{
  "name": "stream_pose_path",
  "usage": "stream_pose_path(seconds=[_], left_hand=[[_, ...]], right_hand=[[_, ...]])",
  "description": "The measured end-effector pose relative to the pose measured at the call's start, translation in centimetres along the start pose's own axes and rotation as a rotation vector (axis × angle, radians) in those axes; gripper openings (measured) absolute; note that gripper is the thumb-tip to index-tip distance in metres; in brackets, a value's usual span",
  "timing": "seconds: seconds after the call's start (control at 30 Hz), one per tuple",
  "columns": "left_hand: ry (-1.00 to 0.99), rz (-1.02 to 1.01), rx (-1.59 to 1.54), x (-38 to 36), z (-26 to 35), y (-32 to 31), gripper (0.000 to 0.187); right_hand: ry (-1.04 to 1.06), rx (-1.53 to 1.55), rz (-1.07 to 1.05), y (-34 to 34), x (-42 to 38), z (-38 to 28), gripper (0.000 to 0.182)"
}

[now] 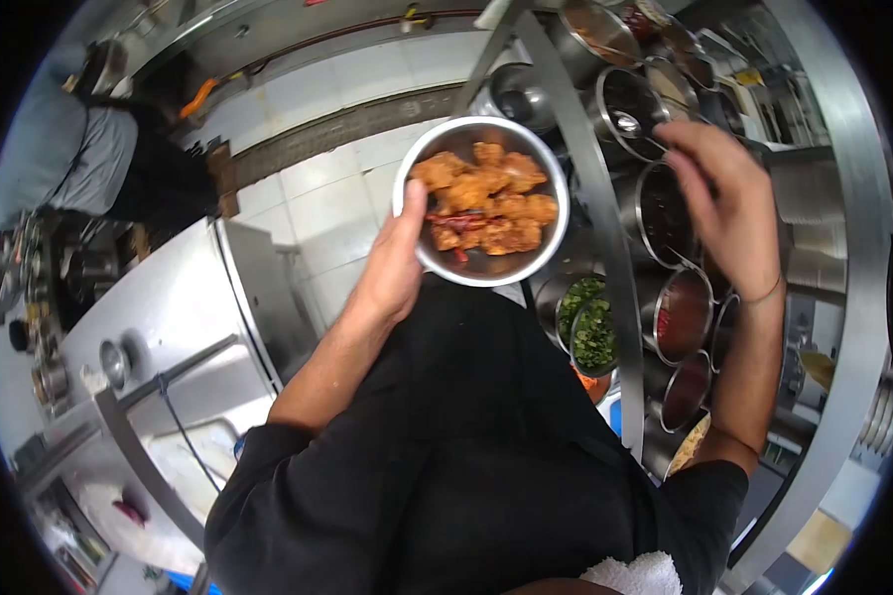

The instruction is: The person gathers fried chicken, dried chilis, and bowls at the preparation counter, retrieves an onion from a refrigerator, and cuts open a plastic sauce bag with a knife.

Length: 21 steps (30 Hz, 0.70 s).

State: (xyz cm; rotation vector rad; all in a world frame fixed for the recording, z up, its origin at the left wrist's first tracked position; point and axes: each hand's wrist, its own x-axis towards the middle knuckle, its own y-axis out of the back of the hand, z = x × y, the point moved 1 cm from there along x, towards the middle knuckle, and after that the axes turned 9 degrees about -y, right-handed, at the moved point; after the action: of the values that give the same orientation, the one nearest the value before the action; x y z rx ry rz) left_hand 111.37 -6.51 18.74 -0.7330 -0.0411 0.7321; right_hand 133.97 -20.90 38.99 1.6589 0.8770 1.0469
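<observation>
My left hand [399,260] grips the rim of a round steel bowl [559,213], with the thumb over its inner edge. Inside are orange-brown fried pieces [481,188] and dried red chillies [456,222]. My right hand [729,193] is raised over the steel pots at the right, thumb and forefinger pinched close together. They appear to hold the thin handle of a spoon [627,123], whose shiny end is over a pot with dark contents [630,94]. Just below my fingers stands another dark-filled pot [665,213].
A steel frame bar [597,188] runs between the bowl and the pots. Nearby are chopped greens [593,327] and a pot with red contents [683,315]. A steel counter [159,297] stands at the left, and another person [79,159] is at the upper left.
</observation>
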Motion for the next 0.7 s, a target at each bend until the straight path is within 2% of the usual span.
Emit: stream_pose_path(seconds=[0.03, 0.07, 0.1, 0.13, 0.17, 0.27, 0.4, 0.5, 0.6, 0.63, 0.7], left_hand=[[0.005, -0.023, 0.022, 0.4, -0.3, 0.4, 0.068], [0.026, -0.013, 0.028, 0.4, 0.2, 0.3, 0.069], [0.047, -0.009, 0.034, 0.0, 0.8, 0.6, 0.069], [0.034, -0.014, 0.022, -0.1, 0.8, 1.3, 0.068], [0.015, -0.001, 0.019, 0.1, 0.9, 2.0, 0.066], [-0.141, 0.139, -0.014, 0.6, 1.2, 3.7, 0.060], [-0.256, 0.273, -0.025, 0.5, 3.3, 6.7, 0.059], [-0.323, 0.389, 0.052, 0.6, 3.8, 10.2, 0.060], [-0.414, 0.542, 0.039, 0.4, 3.8, 14.2, 0.065], [-0.426, 0.571, 0.000, 0.2, 3.8, 15.8, 0.067], [-0.465, 0.708, -0.061, 0.5, 3.5, 17.8, 0.066]], right_hand=[[-0.139, -0.003, 0.029, 1.4, -0.2, 1.5, 0.024], [-0.131, -0.015, 0.103, 2.1, -0.7, 4.0, 0.022], [-0.282, 0.004, 0.091, 3.2, -1.2, 6.1, 0.025], [-0.339, -0.103, 0.097, 4.3, -1.9, 9.3, 0.023], [-0.415, 0.029, 0.134, 4.7, -2.6, 11.9, 0.025], [-0.534, 0.057, 0.076, 4.8, -4.1, 18.5, 0.023], [-0.542, 0.017, -0.035, 4.9, -6.5, 23.4, 0.021], [-0.555, 0.163, -0.119, 4.0, -7.4, 24.1, 0.022], [-0.564, -0.048, -0.249, 3.0, -7.6, 29.0, 0.044], [-0.527, 0.050, -0.117, 2.2, -8.4, 31.7, 0.041], [-0.418, 0.063, -0.029, 2.0, -8.8, 32.9, 0.039]])
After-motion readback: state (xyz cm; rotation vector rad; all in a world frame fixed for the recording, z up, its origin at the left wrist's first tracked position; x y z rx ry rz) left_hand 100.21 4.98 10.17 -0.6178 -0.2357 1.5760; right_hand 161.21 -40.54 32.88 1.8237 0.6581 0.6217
